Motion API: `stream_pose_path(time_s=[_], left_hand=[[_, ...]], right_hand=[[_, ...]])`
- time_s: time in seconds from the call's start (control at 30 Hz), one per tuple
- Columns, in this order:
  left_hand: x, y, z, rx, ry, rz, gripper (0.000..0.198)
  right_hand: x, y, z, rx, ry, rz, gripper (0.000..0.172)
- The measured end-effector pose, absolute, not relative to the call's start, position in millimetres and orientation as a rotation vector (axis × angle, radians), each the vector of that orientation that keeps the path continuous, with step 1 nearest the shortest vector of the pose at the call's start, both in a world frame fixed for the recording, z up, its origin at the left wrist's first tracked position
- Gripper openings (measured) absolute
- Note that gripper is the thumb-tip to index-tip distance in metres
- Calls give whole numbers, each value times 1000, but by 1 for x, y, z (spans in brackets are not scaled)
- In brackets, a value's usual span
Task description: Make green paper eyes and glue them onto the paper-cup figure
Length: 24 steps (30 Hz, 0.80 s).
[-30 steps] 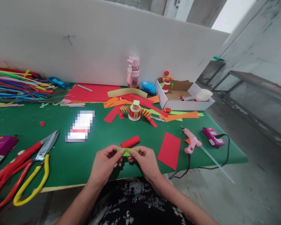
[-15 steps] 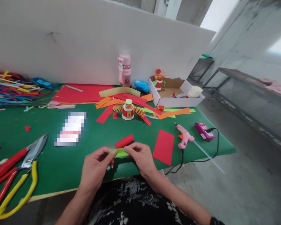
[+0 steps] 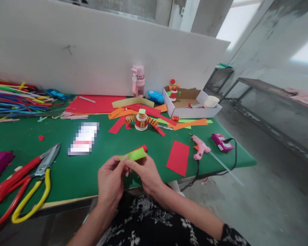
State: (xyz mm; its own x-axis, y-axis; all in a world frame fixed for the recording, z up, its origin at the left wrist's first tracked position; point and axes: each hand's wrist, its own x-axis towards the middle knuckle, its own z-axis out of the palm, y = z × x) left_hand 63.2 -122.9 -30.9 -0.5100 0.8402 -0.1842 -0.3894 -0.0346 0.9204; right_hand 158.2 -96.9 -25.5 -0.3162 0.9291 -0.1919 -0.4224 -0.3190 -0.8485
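Two hands pinch one green paper roll [image 3: 133,155] above the near edge of the green table [image 3: 66,174]; I see my left hand [image 3: 111,179] gripping its left end; my right hand [image 3: 143,172] holds the middle; a red roll [image 3: 143,147] lies just behind.

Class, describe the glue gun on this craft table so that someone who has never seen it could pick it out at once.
Start at the green table and go to its right end, beyond the flat red card rectangle. The pink glue gun lies there, with a clear stick and a black cord.
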Motion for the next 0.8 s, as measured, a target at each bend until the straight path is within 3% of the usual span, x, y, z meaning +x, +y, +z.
stream_pose_path(time_s=[0.43,0.63,0.8], left_hand=[[84,-174,-48,576,1355,1636,37],[60,-178,-47,615,1357,1640,37],[44,-169,-31,877,1354,1325,35]], right_hand=[[179,-146,-51,-992,-722,1800,37],[224,-127,-51,-1066,-677,1566,45],[240,-124,-35,-1019,-1049,1485,38]])
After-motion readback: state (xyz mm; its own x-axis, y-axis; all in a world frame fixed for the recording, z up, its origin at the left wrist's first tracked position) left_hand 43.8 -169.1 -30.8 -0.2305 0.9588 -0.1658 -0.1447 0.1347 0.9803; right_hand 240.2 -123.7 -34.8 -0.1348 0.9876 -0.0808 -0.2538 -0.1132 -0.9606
